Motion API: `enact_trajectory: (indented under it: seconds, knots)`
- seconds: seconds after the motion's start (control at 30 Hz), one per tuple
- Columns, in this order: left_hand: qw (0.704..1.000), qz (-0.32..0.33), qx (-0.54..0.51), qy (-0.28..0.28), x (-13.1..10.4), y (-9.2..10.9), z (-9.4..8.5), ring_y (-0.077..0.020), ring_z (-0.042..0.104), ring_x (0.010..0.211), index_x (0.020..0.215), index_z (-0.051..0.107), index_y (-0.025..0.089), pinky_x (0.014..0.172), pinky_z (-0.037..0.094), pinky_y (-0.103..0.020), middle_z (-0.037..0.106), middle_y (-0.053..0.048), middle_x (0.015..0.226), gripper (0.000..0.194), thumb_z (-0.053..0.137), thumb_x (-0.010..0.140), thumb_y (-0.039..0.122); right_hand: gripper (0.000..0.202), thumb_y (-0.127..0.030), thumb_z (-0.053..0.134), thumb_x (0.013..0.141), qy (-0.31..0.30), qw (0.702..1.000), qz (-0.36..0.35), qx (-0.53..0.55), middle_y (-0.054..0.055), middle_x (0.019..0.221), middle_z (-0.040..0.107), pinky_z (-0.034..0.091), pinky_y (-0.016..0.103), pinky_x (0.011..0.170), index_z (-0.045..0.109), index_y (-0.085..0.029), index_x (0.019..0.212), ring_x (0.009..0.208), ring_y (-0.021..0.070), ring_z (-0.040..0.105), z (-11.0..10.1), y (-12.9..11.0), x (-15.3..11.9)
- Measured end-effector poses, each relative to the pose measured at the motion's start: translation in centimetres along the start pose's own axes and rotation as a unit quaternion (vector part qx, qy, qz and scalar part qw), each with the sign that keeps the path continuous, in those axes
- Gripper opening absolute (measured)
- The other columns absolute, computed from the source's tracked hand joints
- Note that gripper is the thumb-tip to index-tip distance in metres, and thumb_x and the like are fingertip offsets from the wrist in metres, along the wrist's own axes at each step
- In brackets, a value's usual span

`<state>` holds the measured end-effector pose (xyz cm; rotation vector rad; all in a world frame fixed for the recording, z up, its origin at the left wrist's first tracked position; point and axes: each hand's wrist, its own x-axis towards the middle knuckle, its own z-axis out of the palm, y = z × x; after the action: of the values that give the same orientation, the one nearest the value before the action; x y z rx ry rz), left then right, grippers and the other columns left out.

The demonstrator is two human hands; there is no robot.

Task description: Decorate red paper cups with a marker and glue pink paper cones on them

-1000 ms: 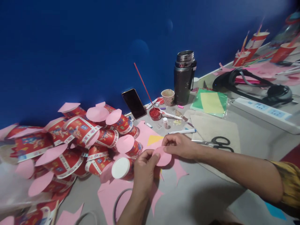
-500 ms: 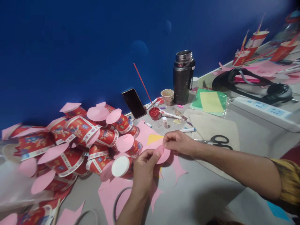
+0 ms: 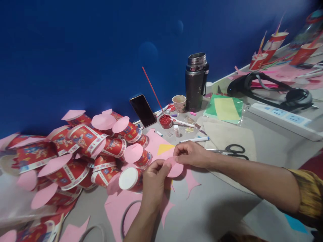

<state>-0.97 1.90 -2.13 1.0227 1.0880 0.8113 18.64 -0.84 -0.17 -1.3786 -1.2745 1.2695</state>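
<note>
Between my two hands is a small pink paper disc, held just above the table. My left hand pinches its left edge between thumb and fingers. On its upper right edge my right hand has closed fingertips, palm down. Pink paper scraps with cut edges lie beneath and around the hands, along with a yellow piece. Just left of my left hand, a paper cup lies with its white base showing. Black-handled scissors rest on a beige cloth beyond my right forearm.
Many red printed paper cups with pink discs are heaped at left. Along the wall stand a phone, a small red tub with a stick and a dark flask. At right lies a power strip.
The hands have barely moved, and the pink disc has tilted slightly between the fingers. The whole view has shifted a little.
</note>
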Motion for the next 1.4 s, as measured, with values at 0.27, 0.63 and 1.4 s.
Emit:
enact_trajectory:
  seconds: [0.27, 0.63, 1.4]
  knots:
    - [1.0, 0.007, -0.003, 0.012, -0.05, 0.03, 0.13, -0.0159, 0.067, 0.066, 0.077, 0.074, 0.016, 0.066, 0.056, -0.028, 0.073, -0.003, 0.073, 0.03, 0.092, 0.068, 0.038, 0.027, -0.043, 0.072, 0.081, -0.007, 0.998, 0.033, 0.053, -0.005, 0.058, 0.055, 0.032, 0.023, 0.051, 0.063, -0.018, 0.076, 0.054, 0.0099, 0.047, -0.05, -0.36, -0.28]
    - [1.0, 0.022, 0.02, 0.008, -0.19, -0.3, 0.33, -0.018, 0.069, 0.069, 0.086, 0.076, 0.015, 0.065, 0.057, -0.03, 0.077, -0.006, 0.08, 0.034, 0.091, 0.072, 0.043, 0.012, -0.029, 0.069, 0.075, -0.008, 1.0, 0.005, -0.028, -0.006, 0.065, 0.056, 0.031, 0.021, 0.052, 0.067, -0.018, 0.079, 0.06, 0.0094, 0.044, -0.07, 0.18, -0.13]
    - [0.997, 0.038, 0.068, -0.003, -0.49, 0.42, 0.41, -0.0114, 0.052, 0.06, 0.074, 0.069, 0.017, 0.057, 0.044, -0.023, 0.06, 0.002, 0.066, 0.026, 0.082, 0.075, 0.039, 0.009, -0.027, 0.066, 0.077, 0.001, 0.999, -0.02, -0.046, -0.006, 0.065, 0.056, 0.031, 0.023, 0.054, 0.065, -0.018, 0.075, 0.06, 0.0095, 0.045, 0.32, -0.16, -0.33]
